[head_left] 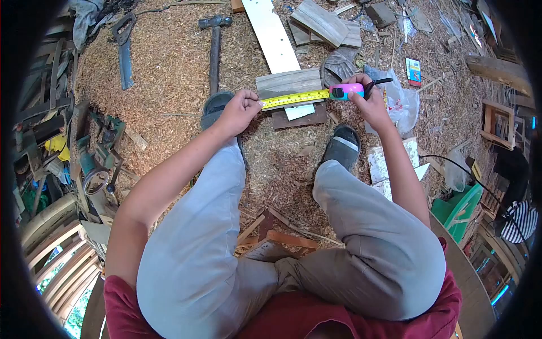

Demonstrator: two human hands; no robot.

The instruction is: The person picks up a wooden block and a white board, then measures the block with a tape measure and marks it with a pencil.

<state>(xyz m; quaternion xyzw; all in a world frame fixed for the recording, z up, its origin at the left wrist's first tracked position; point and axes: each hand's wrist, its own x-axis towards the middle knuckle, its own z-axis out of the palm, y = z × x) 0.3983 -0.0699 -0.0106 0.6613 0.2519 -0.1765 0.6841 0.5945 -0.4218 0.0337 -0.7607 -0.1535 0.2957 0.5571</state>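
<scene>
My left hand (241, 111) is closed, pinching the free end of a yellow measuring tape blade (296, 99). My right hand (370, 104) grips the pink and teal tape measure case (346, 91). A black pen or marker (380, 82) sticks out to the right between its fingers. The blade stretches between both hands, across the front part of a short grey-brown wooden board (287, 82). That board rests crosswise on a long white board (272, 34), whose near end shows below the tape. Under this end is a darker wooden piece (309, 117).
A hammer (215, 53) and a handsaw (125, 53) lie on the shavings at left. Wood offcuts (320, 22), a plastic bag (404, 110) and a small blue-red packet (413, 72) are at right. My sandalled feet flank the boards. A green plastic chair (458, 212) stands farther right.
</scene>
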